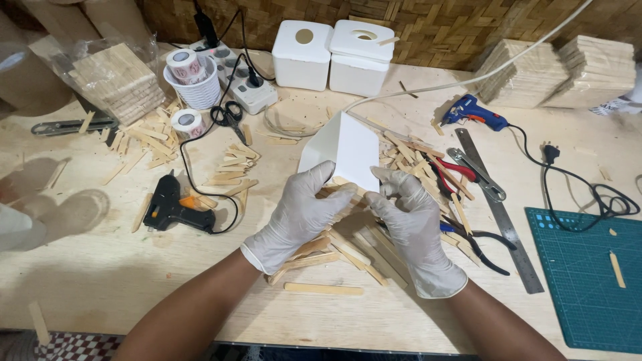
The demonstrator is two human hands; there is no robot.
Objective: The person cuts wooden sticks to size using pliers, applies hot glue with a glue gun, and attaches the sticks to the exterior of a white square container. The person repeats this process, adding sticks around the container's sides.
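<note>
Your left hand point(297, 217) and right hand point(411, 224), both gloved, pinch a white folded card point(342, 150) together with a wooden stick point(344, 194) at centre frame. No sticks yet cover the card; loose sticks point(348, 257) lie below your hands. The black glue gun point(170, 207) rests untouched at the left, so most gluing seems left.
</note>
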